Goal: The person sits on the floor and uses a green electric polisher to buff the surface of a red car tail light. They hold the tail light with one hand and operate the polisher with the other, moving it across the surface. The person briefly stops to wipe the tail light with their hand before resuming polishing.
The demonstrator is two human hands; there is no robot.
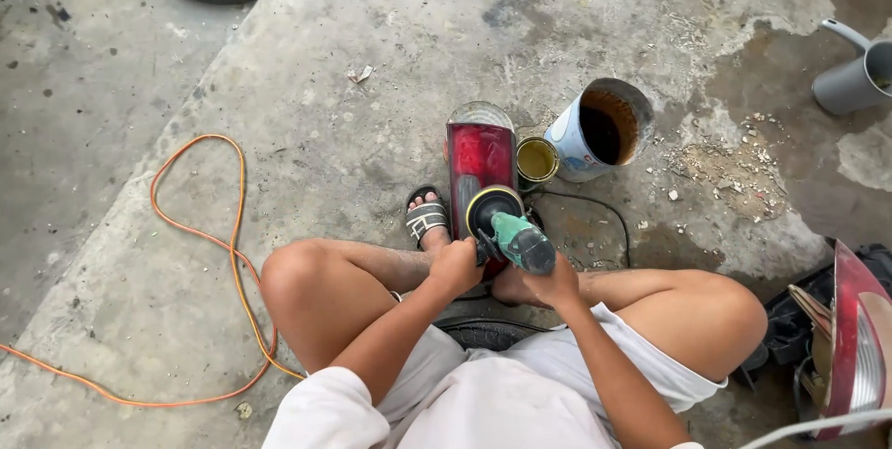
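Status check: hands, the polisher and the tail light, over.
Left hand and right hand both grip green polisher. Pad pressed on red tail light. Two open cans close beside.

From my remote seat I see white short sleeves [327,409], white shorts [520,384], bare knees, and a black sandal with white straps [426,216] just left of the red tail lamp [481,163].

Single head view, steeply down, close over lap
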